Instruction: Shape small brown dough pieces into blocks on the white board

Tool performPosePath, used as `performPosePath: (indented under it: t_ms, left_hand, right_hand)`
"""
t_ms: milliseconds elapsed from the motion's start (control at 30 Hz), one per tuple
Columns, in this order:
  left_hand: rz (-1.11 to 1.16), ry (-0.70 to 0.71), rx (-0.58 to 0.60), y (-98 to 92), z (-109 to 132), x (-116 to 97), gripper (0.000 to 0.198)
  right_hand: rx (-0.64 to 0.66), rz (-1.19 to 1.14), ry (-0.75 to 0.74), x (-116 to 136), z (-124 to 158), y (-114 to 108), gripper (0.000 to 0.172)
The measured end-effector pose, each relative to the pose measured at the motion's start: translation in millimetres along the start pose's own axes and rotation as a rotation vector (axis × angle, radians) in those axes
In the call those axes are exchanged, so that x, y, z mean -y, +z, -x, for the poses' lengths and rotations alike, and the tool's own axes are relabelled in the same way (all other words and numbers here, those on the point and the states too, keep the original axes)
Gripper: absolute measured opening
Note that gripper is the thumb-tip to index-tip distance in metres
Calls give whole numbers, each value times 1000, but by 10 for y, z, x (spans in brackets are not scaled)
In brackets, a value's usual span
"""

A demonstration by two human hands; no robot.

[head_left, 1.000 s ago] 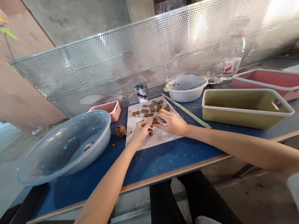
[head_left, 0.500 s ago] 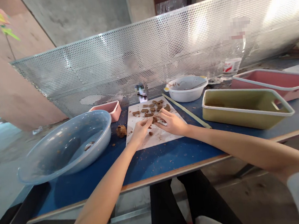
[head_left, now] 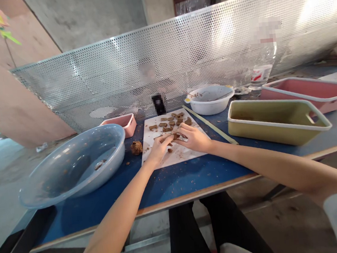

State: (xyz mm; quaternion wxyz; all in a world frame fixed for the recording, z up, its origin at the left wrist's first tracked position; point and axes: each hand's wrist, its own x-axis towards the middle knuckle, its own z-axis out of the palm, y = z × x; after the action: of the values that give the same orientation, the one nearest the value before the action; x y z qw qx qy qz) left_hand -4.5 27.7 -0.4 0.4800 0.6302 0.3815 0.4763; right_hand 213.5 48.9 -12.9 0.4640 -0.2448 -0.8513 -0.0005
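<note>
My left hand (head_left: 159, 150) and my right hand (head_left: 196, 138) meet over a white board (head_left: 186, 159). Between their fingertips is a small brown clay-like piece (head_left: 175, 135), gripped from both sides and partly covered by the fingers. Just beyond the hands lie several brown chunks (head_left: 167, 129) of uneven shape. A smaller brown crumb (head_left: 170, 150) rests on the board between my wrists, among scattered specks. To the left of the board a round, rough brown lump (head_left: 136, 148) sits on the blue tabletop (head_left: 174, 187).
A large blue basin (head_left: 76, 195) stands at left, with a small pink bin (head_left: 130, 126) behind it. On the right are a pale strip (head_left: 211, 125), a white bowl (head_left: 212, 107), a green bin (head_left: 276, 132), a pink bin (head_left: 310, 89) and a bottle (head_left: 261, 73). A perforated metal panel (head_left: 98, 77) borders the back.
My left fingers have shifted slightly and lie flatter, close against the brown piece. My right hand stays nearly in place. The chunks on the board have not moved.
</note>
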Motion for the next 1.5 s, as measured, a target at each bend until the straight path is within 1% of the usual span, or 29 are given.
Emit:
performPosePath:
  t_ms: [167,300,367,500,533,567,667,767,867,933,1067,1200,1233,1400,1500]
  left_hand:
    - [22,-49,8,7,6,-10,49]
    - [102,-45,13,18,-11,-4,49]
    - [134,-48,3,15,-24,3,51]
    - [120,-72,-10,-1,-36,-8,54]
    - [105,-81,-10,-2,-36,-18,54]
    - [88,-89,-12,0,-34,-29,54]
    - [51,-113,-17,19,-17,-61,54]
    - [74,-131,6,41,6,-83,57]
    - [170,-154,56,51,21,-106,60]
    - [231,-168,75,50,23,-124,59]
    - [262,-182,60,41,18,-145,54]
    - [247,-195,26,31,13,-130,52]
    - [231,-187,24,29,13,-123,52]
    - [136,-123,26,37,20,-102,57]
    - [150,-130,37,44,29,-101,57]
  right_hand:
    - [-2,-29,-73,44,-14,-30,20]
    - [-32,-63,-89,50,-13,-36,21]
    - [-36,-54,-89,35,-8,-29,26]
    - [-32,-41,-90,14,7,-10,43]
    - [-31,-38,-92,16,10,-5,43]
    - [-29,-35,-97,20,13,-1,39]
    - [-19,-37,-118,37,19,8,24]
    - [-28,-64,-98,40,22,17,19]
    - [-73,-103,-72,23,19,31,20]
    - [-95,-130,-67,11,14,39,20]
    - [-80,-135,-73,0,4,34,22]
    - [-33,-127,-82,-1,6,13,40]
    - [-31,-125,-87,-1,8,11,41]
    - [-58,-111,-134,15,12,24,23]
    - [-82,-126,-131,21,2,31,21]
